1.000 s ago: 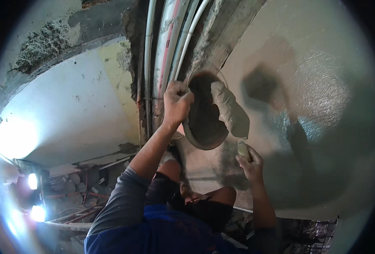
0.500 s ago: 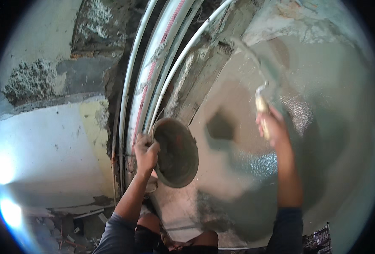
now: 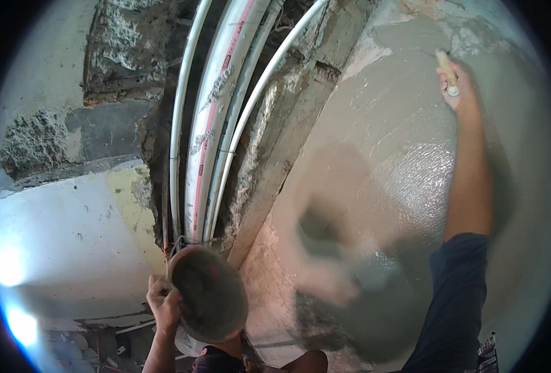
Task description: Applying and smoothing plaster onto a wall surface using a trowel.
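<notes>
My left hand [image 3: 165,300] grips the rim of a round, dark mortar pan [image 3: 208,292], tilted so that its inside shows; dark wet-looking residue coats it. My right hand [image 3: 460,87] is stretched out at the upper right, closed around the pale wooden handle of a trowel [image 3: 447,73]. Its blade is hard to make out against the grey plaster near the top. Wet plaster [image 3: 375,149] covers much of the wall, smooth and shiny around the middle. A dark patch, apparently a shadow, falls on it between my hands.
White pipes [image 3: 204,137], one with a red stripe, run up a rough channel left of the plaster. Further left are a white and yellow wall section [image 3: 70,230] and broken masonry [image 3: 42,137]. Rubble [image 3: 101,348] lies at the lower left.
My right hand has moved the trowel up and to the right, spreading plaster higher up. The pan in my left hand has come down and to the left.
</notes>
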`<act>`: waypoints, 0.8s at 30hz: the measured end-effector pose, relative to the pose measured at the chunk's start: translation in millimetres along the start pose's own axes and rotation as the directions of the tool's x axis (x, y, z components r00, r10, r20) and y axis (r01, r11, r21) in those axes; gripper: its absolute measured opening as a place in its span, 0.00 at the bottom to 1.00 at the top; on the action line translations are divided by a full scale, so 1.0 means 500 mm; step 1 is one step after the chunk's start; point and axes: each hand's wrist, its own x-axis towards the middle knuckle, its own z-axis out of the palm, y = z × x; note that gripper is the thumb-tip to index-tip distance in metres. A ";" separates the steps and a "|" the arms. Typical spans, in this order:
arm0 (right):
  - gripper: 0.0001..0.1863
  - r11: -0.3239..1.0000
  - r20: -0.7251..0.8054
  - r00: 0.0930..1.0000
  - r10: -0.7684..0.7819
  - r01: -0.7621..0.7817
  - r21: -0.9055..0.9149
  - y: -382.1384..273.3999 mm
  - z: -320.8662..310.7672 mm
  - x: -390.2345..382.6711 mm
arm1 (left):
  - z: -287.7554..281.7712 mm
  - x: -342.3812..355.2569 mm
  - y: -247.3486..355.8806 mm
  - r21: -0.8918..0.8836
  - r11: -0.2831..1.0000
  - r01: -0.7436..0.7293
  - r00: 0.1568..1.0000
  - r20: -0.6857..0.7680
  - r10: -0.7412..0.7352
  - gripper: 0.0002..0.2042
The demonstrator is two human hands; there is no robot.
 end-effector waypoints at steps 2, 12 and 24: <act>0.20 0.987 -0.019 0.999 -0.046 0.043 -0.154 -0.001 0.032 -0.037 | -0.037 -0.012 -0.012 0.041 0.999 0.034 0.999 -0.035 -0.032 0.05; 0.16 0.791 -0.037 0.994 -0.098 0.055 -0.609 0.170 0.148 -0.030 | -0.150 -0.020 -0.019 0.206 0.979 0.003 0.979 -0.198 0.039 0.05; 0.22 0.616 -0.206 0.892 -0.402 0.098 -0.781 -0.155 -0.069 -0.066 | -0.201 -0.010 -0.013 0.196 0.980 -0.035 0.950 -0.298 0.094 0.09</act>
